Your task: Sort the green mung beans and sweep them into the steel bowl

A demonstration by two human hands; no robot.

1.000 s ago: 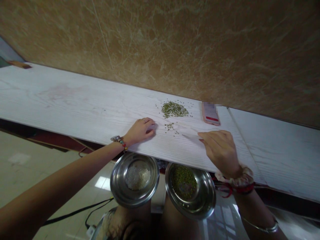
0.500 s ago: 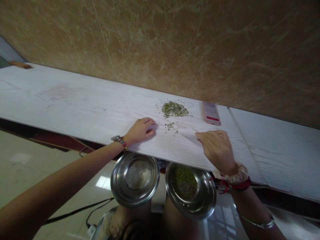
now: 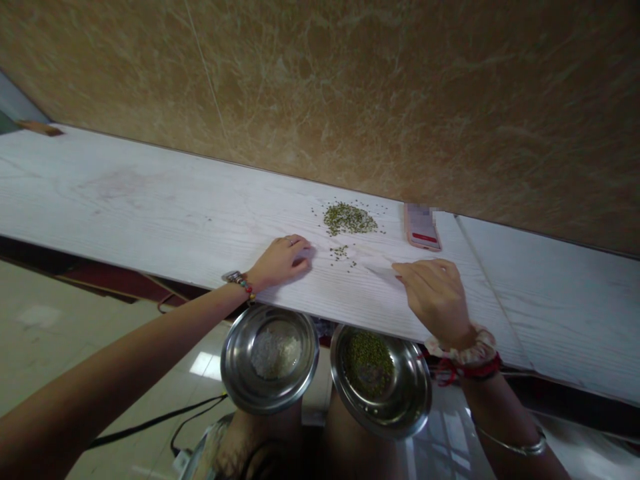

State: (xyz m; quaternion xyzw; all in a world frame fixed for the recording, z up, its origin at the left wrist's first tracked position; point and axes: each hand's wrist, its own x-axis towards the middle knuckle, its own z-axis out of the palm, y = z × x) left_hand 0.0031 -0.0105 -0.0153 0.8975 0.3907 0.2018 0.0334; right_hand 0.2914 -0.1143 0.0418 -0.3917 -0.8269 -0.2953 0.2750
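Observation:
My left hand (image 3: 283,261) rests on the white board (image 3: 200,227), left of the green beans, its fingers loosely bent and the thumb apart, with nothing in it. A larger pile of small green beans (image 3: 347,219) lies beyond a small scattered group of beans (image 3: 339,253). To the right of that group, my right hand (image 3: 435,293) is closed in a pinch just over the board. Something thin and pale seems to reach from its fingertips toward the beans, too faint to name. One steel bowl (image 3: 415,393) holds green beans; the other steel bowl (image 3: 235,380) holds whitish, translucent grains.
A phone (image 3: 423,228) lies on the board right of the bean pile, near the marbled wall (image 3: 320,100). Both bowls sit on my knees below the board's front edge. A black cable (image 3: 155,420) runs at lower left. A brown block (image 3: 40,127) is at the far left.
My right hand has shifted slightly left toward the small group, and a few beans at that group's right edge have moved or gone. My left hand and the bowls have stayed put.

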